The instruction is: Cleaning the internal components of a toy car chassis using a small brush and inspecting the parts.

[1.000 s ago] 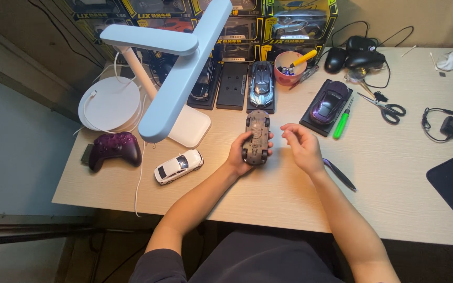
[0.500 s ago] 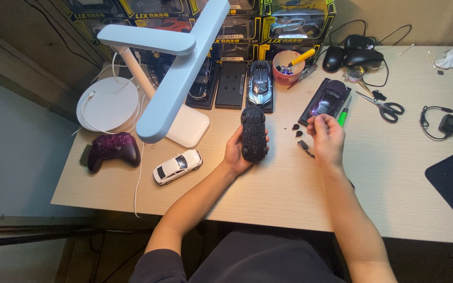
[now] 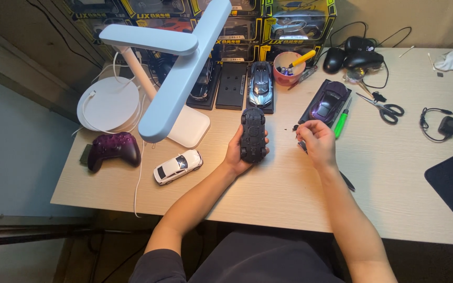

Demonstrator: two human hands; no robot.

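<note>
1. The left hand (image 3: 237, 154) holds a black model car (image 3: 252, 134) above the light wooden bench (image 3: 394, 173), near the middle of the view.
2. The car lies belly-up: a flat, dark underside faces the camera, with four black wheels at its corners. Its long axis runs from 12 to 6 o'clock. It is matt black all over, with ridged moulded detail along the chassis.
3. The left fingers are wrapped around the car's lower half, thumb on its 3 o'clock edge and the palm under its 9 o'clock side, so the car is clasped firmly.
4. The right hand (image 3: 316, 144) sits at 3 o'clock of the car, apart from it, resting on or just over the bench. Its fingers are drawn together at the tips, pinching something small and dark; what it is cannot be told.
5. A few tiny dark bits (image 3: 295, 127) lie on the bench just at the right hand's fingertips.
6. At 1 o'clock of the right hand stands a purple model car (image 3: 330, 102) on a black base, with a green screwdriver (image 3: 342, 116) just beside it.
7. At 12 o'clock of the held car is a blue-grey model car (image 3: 261, 86); at 8 o'clock, a white model car (image 3: 177, 166).
8. A white desk lamp (image 3: 176, 89) reaches over the bench at 10 o'clock.
</note>
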